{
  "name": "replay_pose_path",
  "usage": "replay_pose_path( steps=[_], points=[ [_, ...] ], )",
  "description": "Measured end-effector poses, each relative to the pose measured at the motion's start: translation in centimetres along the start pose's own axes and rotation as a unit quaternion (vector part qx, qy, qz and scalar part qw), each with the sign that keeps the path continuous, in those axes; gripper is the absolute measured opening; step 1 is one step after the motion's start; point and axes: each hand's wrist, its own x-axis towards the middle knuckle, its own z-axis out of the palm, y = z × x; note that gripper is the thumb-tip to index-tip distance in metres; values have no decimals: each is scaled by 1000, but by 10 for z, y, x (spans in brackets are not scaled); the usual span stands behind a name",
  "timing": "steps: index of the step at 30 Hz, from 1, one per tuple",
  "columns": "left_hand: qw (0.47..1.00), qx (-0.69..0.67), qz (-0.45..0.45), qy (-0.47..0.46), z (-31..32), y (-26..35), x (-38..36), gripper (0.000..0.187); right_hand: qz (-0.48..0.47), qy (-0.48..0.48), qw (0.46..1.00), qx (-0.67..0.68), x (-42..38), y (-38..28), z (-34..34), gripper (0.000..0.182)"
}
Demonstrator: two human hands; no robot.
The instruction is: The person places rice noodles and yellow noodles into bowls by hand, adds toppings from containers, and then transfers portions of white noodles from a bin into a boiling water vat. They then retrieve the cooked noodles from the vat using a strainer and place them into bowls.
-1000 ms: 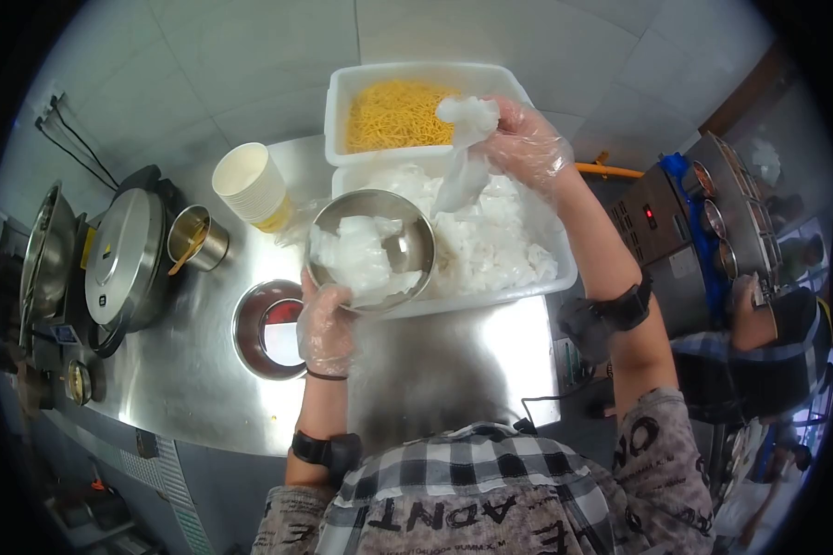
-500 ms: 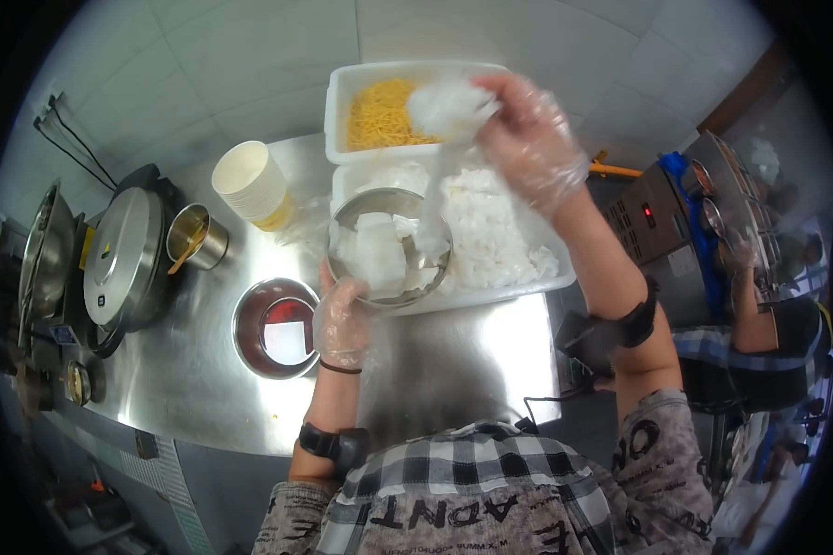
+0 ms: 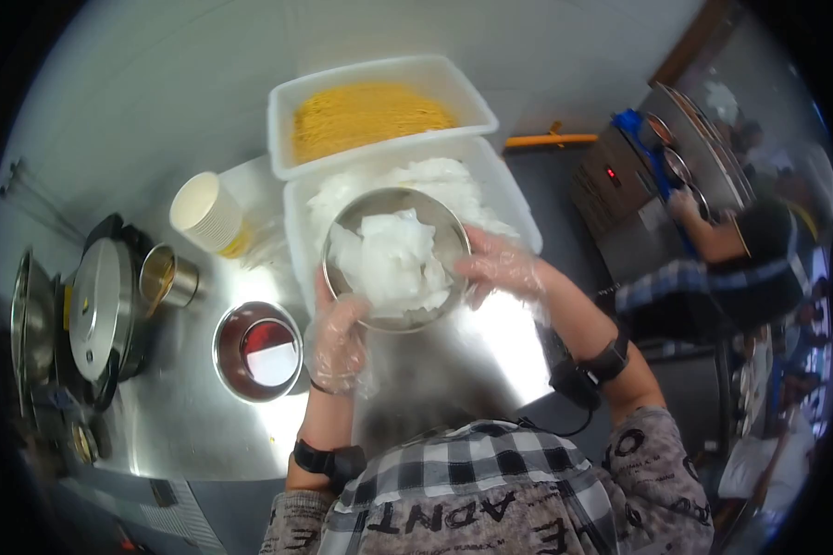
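Note:
A round metal bowl (image 3: 465, 242) is held up over the front of a white plastic bin. Soft white folded sheets (image 3: 393, 264), whose kind I cannot make out, are heaped inside it. My left hand (image 3: 339, 344), in a clear plastic glove, grips the bowl's lower left rim. On the opposite side, my gloved right hand (image 3: 502, 264) has its fingers on the bowl's right rim. More white folded pieces (image 3: 435, 176) fill the white bin (image 3: 518, 199) behind the bowl, which hides some of them.
Yellow noodles (image 3: 370, 109) lie in another white bin (image 3: 477, 102) at the back. To the left stand stacked paper cups (image 3: 204, 208), a metal cup (image 3: 178, 280), a lidded cooker (image 3: 100, 310) and a steel pot (image 3: 233, 377) with red contents. A co-worker's arm (image 3: 717, 239) is at right.
My right hand has come down from over the bins, where it held a white bundle, to the bowl's rim. The heap in the bowl has grown. The view has shifted.

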Motion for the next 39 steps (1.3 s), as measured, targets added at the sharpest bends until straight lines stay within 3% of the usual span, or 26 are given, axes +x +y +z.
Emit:
replay_pose_path(
  steps=[1,3,6,9,11,13,14,15,16,18,19,21,22,25,26,28,30,32,35,37,39],
  points=[
    [1000,3,-13,-15,4,-7,-3,64,24,11,999,29,-14,5,-1,62],
    [983,147,-64,-85,22,-29,-5,76,45,71,993,80,-46,22,-16,62],
    [943,178,-125,-251,80,-71,-6,84,44,177,972,148,-117,65,-49,64],
    [899,198,-216,-324,130,-120,-3,80,57,314,926,205,-184,146,-92,63],
    [891,283,-221,-279,142,-133,2,71,73,359,897,245,-226,156,-98,63],
    [870,318,-237,-294,160,-132,6,65,76,427,842,320,-273,161,-92,61],
    [862,343,-243,-285,169,-137,8,59,123,465,814,324,-293,166,-96,60],
    [857,330,-281,-279,111,-172,23,59,217,497,780,313,-282,203,-87,59],
    [846,354,-300,-263,97,-193,28,56,163,521,783,298,-303,249,-91,59],
    [830,380,-316,-259,80,-210,26,54,104,598,720,336,-337,294,-87,58],
    [827,393,-329,-232,79,-214,21,50,102,646,648,389,-353,289,-88,57],
    [817,410,-347,-211,75,-218,19,47,139,707,588,366,-382,290,-95,48],
    [820,413,-353,-177,53,-186,24,44,132,713,577,375,-373,287,-83,46],
    [822,410,-378,-116,34,-195,17,34,141,761,523,357,-404,318,-92,52],
    [816,418,-390,-88,26,-199,15,33,90,798,478,357,-413,331,-97,50],
    [797,444,-405,-54,25,-207,5,30,55,821,452,344,-433,357,-115,49],
    [800,434,-410,-65,21,-205,4,30,-18,849,393,353,-447,359,-126,46],
    [799,433,-410,-81,8,-211,0,30,-41,853,374,361,-470,379,-143,45],
    [775,460,-417,-115,-69,-239,2,25,-77,863,325,380,-508,394,-157,36],
    [695,542,-401,-250,-64,-231,-2,39,-108,862,324,374,-541,393,-171,32],
    [677,537,-428,-263,-158,-248,13,43,-124,864,322,367,-571,395,-195,31]
  ],
)
